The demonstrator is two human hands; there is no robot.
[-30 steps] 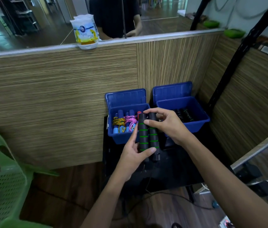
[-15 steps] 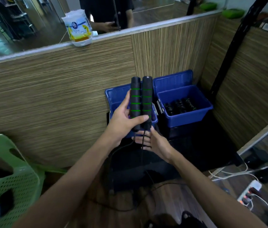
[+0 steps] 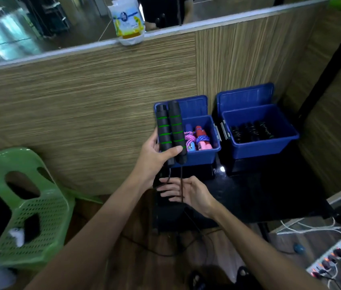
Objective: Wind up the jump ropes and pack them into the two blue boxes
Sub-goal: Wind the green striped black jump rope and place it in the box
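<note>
The left hand is seen clamped round the lower ends of two black foam handles ringed with green bands, which are held side by side and upright, just in front of the left blue box. From the bottoms of the handles a thin black cord is seen to hang, and it is crossed by the right hand, whose fingers are spread and relaxed beneath the handles; the cord lies against them but is not yet pinched. Lower down the cord is lost against the dark bench and trails toward the floor. The foam is judged soft and grippy, so the pair can be kept together by one hand with little squeeze; the whole rope is probably light. The cord is judged limp and springy, liable to slip or uncoil, and is best taken close below the handles and wrapped round them under light tension. Inside the left blue box, wound ropes with pink, blue and red handles are packed; in the right blue box, standing just beside it, black wound ropes are laid. Room for this rope appears to be left in either box.
</note>
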